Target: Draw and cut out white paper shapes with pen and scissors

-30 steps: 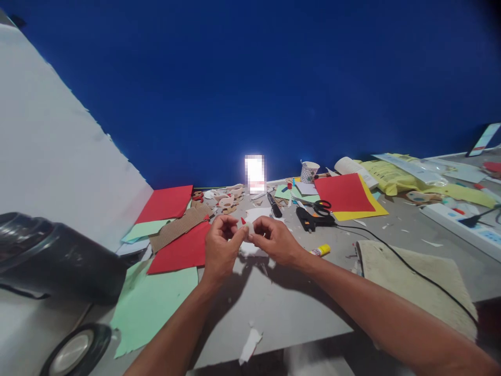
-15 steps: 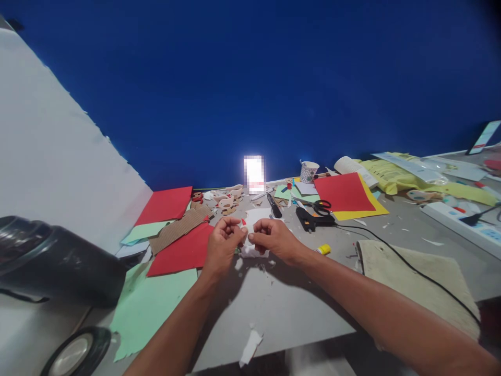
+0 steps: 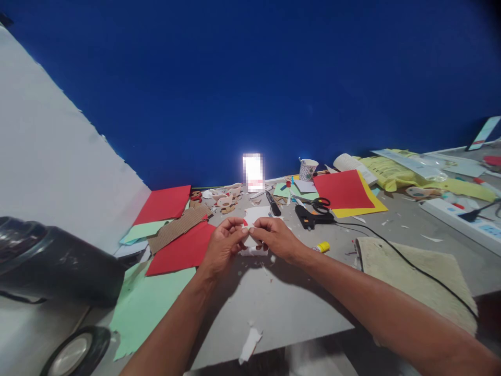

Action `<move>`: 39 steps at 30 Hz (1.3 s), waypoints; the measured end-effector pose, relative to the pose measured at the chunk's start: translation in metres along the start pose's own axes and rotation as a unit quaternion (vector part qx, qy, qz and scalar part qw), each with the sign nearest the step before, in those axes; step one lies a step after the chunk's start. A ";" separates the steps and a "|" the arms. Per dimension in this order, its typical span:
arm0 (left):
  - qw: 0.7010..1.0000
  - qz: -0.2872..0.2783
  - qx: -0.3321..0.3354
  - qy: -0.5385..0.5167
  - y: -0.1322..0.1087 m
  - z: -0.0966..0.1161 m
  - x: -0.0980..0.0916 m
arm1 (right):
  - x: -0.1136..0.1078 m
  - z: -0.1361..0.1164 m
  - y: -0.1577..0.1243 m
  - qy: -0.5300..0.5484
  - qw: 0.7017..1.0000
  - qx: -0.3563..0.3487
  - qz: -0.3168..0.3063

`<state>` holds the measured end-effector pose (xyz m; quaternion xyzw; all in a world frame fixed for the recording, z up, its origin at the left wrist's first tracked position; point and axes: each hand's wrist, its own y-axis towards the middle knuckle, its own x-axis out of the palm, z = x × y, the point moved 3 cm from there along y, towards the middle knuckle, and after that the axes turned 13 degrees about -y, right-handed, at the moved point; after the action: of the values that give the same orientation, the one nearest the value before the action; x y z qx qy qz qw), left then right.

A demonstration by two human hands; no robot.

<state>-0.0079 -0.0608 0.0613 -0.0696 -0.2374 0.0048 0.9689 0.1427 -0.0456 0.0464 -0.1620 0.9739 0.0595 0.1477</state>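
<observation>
Between my two hands is a small pale piece with a red tip (image 3: 250, 240), probably paper or card; my fingers cover much of it. My left hand (image 3: 228, 239) pinches its left side, thumb and fingers closed. On the opposite side my right hand (image 3: 276, 237) grips it the same way, and the two thumbs nearly meet. Just beyond lies a white sheet (image 3: 257, 212), partly hidden by my hands. A black marker (image 3: 273, 203) rests behind my right hand. To the right of that hand are a black glue gun (image 3: 313, 216) and a yellow glue stick (image 3: 322, 247).
Left are red sheets (image 3: 178, 250), corrugated cardboard (image 3: 180, 227) and green paper (image 3: 156, 297). Several bird-shaped cutouts (image 3: 227, 199) lie behind. Black scissors (image 3: 321, 204), a paper cup (image 3: 308, 169), a cloth (image 3: 415, 277) and a power strip (image 3: 465, 224) are right. The glue gun's cord crosses the cloth.
My hands have come closer together, and both now hold the pale piece, which shows more clearly between the thumbs. The view has shifted slightly.
</observation>
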 end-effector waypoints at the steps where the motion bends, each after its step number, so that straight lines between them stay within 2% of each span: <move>1: 1.000 -0.005 0.003 0.000 -0.001 0.000 0.000 | -0.001 0.000 0.000 -0.013 1.000 -0.006 0.006; 5: 1.000 -0.025 0.002 0.002 -0.002 -0.002 0.002 | -0.005 -0.004 0.000 -0.058 0.997 -0.031 0.034; 11: 0.999 -0.040 -0.022 -0.020 -0.002 -0.003 0.000 | -0.008 -0.009 -0.002 -0.059 0.996 -0.047 0.055; 16: 0.998 -0.056 0.018 0.028 -0.001 -0.004 -0.002 | -0.007 -0.012 -0.004 -0.096 0.991 -0.065 0.060; 20: 0.995 -0.048 0.046 0.075 0.000 -0.005 -0.005 | -0.007 -0.012 -0.004 -0.105 0.991 -0.060 0.050; 26: 0.997 -0.036 0.037 0.065 0.004 -0.009 -0.010 | -0.007 -0.008 -0.002 -0.077 0.995 -0.067 0.019; 31: 0.998 -0.019 0.030 0.059 0.004 -0.010 -0.011 | -0.005 -0.009 -0.003 -0.052 0.998 -0.036 -0.015; 39: 0.998 -0.020 0.042 0.038 -0.001 -0.007 -0.005 | -0.004 -0.009 -0.001 -0.058 0.998 0.002 -0.007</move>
<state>-0.0095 -0.0627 0.0528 -0.0245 -0.2017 -0.0074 0.9791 0.1445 -0.0469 0.0561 -0.1651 0.9626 0.0658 0.2045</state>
